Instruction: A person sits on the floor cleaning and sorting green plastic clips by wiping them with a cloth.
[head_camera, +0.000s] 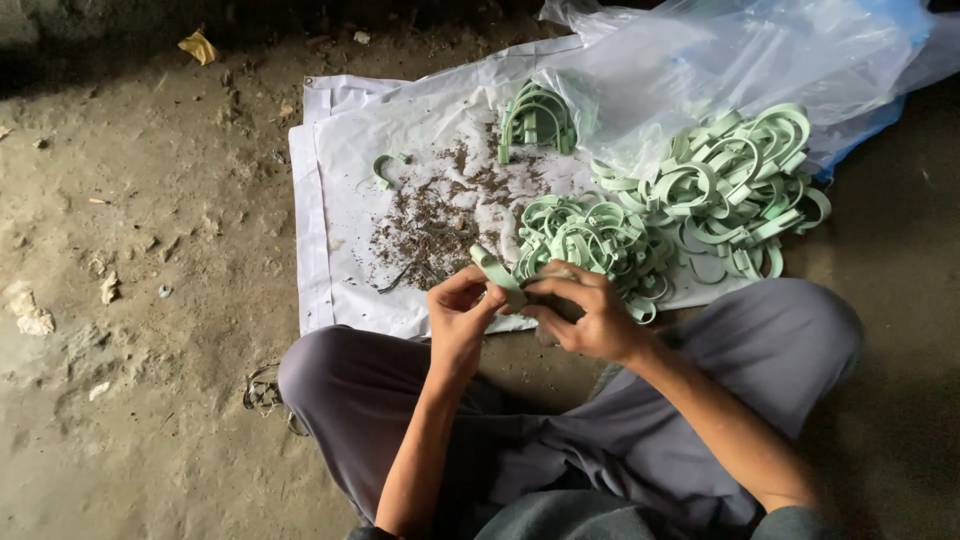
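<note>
1. Above the lap of a person seated cross-legged on a dirt floor, a pale green plastic clip (497, 272) is pinched between both hands, its curved end jutting up and to the left past the fingertips.
2. The left hand (460, 315) closes thumb and forefinger on the clip's lower end; the right hand (585, 310) curls its fingers over the other side, knuckles up, both forearms angled in from the knees.
3. Just beyond the hands, a tangled pile of matching clips (595, 240) lies on a white sheet (330, 200), smooth U-shaped bands, some stacked.
4. A second, larger heap (735, 185) spills from a clear plastic bag (700, 60) at the far right.
5. Dark crumbly debris (440, 220) speckles the sheet's middle; a small nested stack (535, 120) stands behind it.
6. Grey trousers (760, 340) cover the folded legs.
</note>
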